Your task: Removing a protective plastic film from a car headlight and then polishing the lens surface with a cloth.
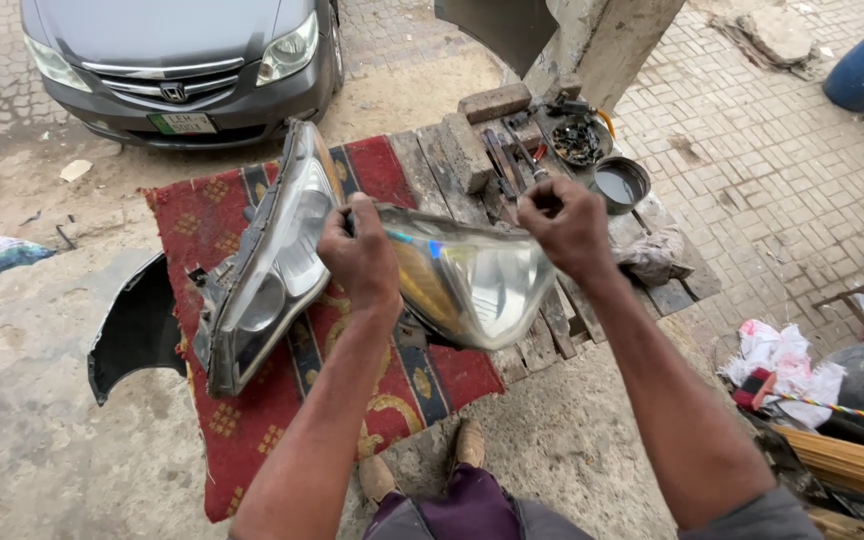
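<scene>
A clear headlight lens (472,280) was held up between both hands, above a red patterned rug (252,400). The left hand (360,255) closed its grip on the lens's left tip, knuckles up, forearm stretched forward. The right hand (567,225) pinched the upper right edge in a closed grip, wrist bent down. Just left, a headlight housing (267,265) stood tilted on the rug. Beyond lay a wooden pallet (452,165) with tools, a bowl of dark liquid (620,184), and a grey car (187,60).
</scene>
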